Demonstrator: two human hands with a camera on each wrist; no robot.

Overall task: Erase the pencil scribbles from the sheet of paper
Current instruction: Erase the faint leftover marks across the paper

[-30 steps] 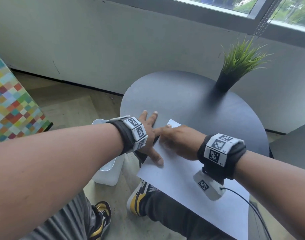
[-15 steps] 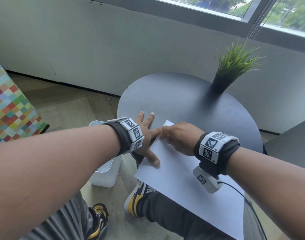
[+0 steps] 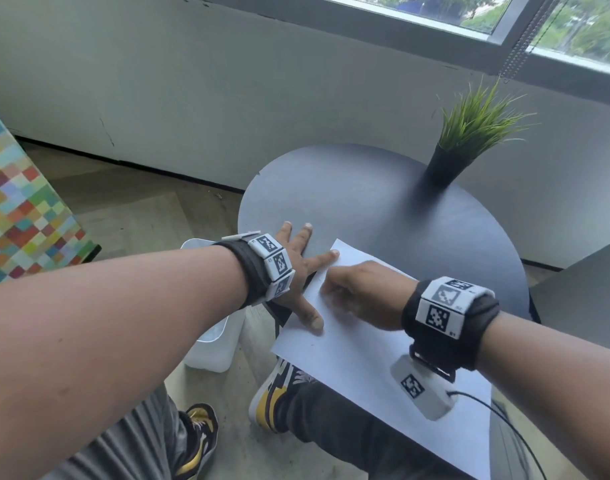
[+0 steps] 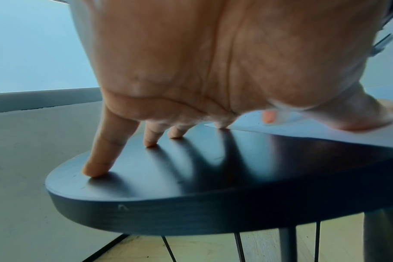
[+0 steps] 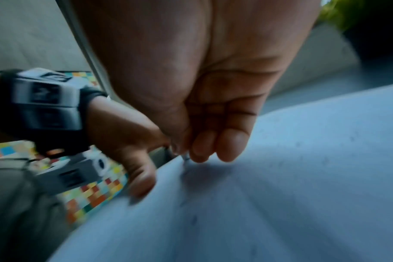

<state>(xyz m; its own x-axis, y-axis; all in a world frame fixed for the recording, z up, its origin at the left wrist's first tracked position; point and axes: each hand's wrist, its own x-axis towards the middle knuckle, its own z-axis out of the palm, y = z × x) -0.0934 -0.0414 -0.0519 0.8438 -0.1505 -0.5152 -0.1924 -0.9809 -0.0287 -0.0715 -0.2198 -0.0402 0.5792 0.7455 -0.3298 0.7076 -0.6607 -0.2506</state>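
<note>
**Left hand pinning the sheet while the right hand is working at its far corner**

A white sheet of paper (image 3: 362, 368) is lying on the near left part of a round dark tabletop (image 3: 383, 202). Its long axis is running diagonally, from the far corner near the left hand down toward the near right, where it is passing under the right forearm; its near left corner is hanging past the tabletop's rim, above the person's knee.

The left hand (image 3: 296, 268) is lying spread and flat, fingers straight. The thumb is pressing on the sheet's left edge, the index fingertip is touching the far corner, and the other fingers (image 4: 94, 170) are resting on bare tabletop beside the paper.

The right hand (image 3: 362, 292) is sitting on the far part of the sheet, just beside the left hand, with its fingers (image 5: 224, 147) curled in toward the palm. In the right wrist view, which is blurred, a small thing seems to be pinched at the fingertips against the paper, but what it is I cannot tell. Faint grey marks are showing on the sheet there.

A potted grass plant (image 3: 470, 133) is standing at the far right of the tabletop, well apart from the paper. A white bin (image 3: 210, 344) is sitting on the floor beside the tabletop's left edge.
</note>
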